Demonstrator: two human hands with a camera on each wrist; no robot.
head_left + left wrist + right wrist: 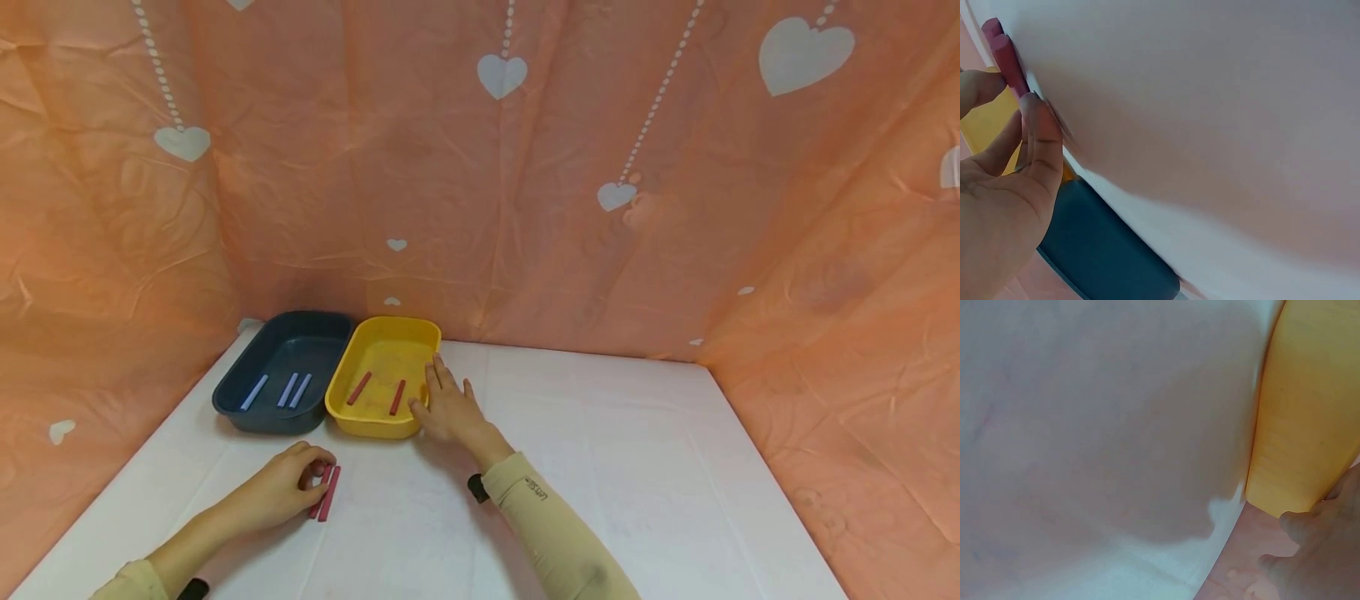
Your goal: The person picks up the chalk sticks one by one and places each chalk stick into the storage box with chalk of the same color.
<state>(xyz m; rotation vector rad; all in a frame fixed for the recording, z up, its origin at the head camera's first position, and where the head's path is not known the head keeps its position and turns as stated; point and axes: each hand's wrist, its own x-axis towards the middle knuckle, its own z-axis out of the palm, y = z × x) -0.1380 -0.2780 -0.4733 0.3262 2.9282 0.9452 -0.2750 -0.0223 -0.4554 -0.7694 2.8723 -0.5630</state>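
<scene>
At least one of two red sticks [330, 495] on the surface [600, 475] is pinched by the left hand [276, 490]; pressure is best kept light, lest its neighbour be rolled. Beyond, the yellow tray [371, 428] is touched by the right hand [452, 414], fingers spread.

Room rightward, yellow tray [375, 428] as obstacle leftward

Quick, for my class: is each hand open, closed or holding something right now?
Left hand: closed, pinching at least one red stick.
Right hand: open, fingers extended at the side of the yellow tray.
</scene>
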